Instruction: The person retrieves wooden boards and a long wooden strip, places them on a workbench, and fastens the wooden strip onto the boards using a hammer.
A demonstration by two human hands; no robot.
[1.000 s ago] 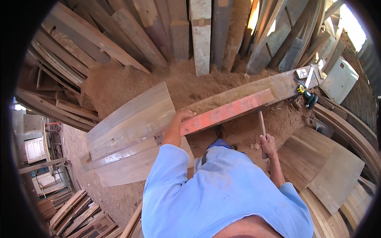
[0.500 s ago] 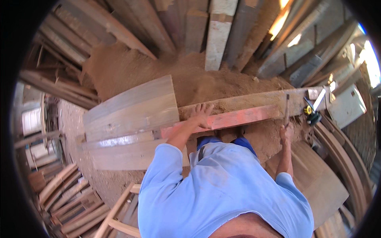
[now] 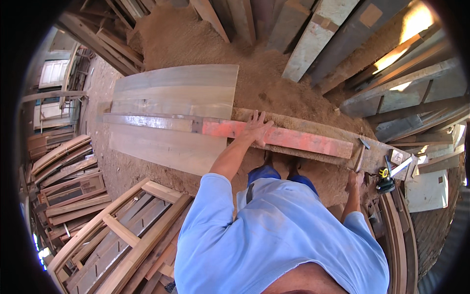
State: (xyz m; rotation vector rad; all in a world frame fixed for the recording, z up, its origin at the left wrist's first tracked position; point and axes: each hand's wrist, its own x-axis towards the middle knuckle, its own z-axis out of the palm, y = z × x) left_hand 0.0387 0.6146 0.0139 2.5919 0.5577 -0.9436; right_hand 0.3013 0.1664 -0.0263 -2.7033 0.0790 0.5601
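Note:
My left hand (image 3: 258, 128) lies with spread fingers across a long, narrow timber with a faded red face (image 3: 303, 140). That red timber rests along a dusty wooden plank bench (image 3: 374, 152) and meets a paler, shiny strip (image 3: 152, 122) at its left. In my right hand (image 3: 355, 181), closed round the lower handle, is a hammer (image 3: 360, 158) with a small dark head. The hammer head is close to the right end of the red timber; whether they touch, I cannot tell.
Wide pale boards (image 3: 174, 90) flank the strip at left. A yellow-and-black tape measure (image 3: 383, 172) and a white-bladed tool (image 3: 401, 167) sit at the bench's right end. Sawdust (image 3: 181, 39) covers the ground beyond. Wooden frames (image 3: 122, 230) and leaning planks (image 3: 318, 36) surround me.
The whole view has turned, bringing more of the wooden frames at lower left into sight. The hammer now tilts, its head showing broader. My left hand stays on the red timber.

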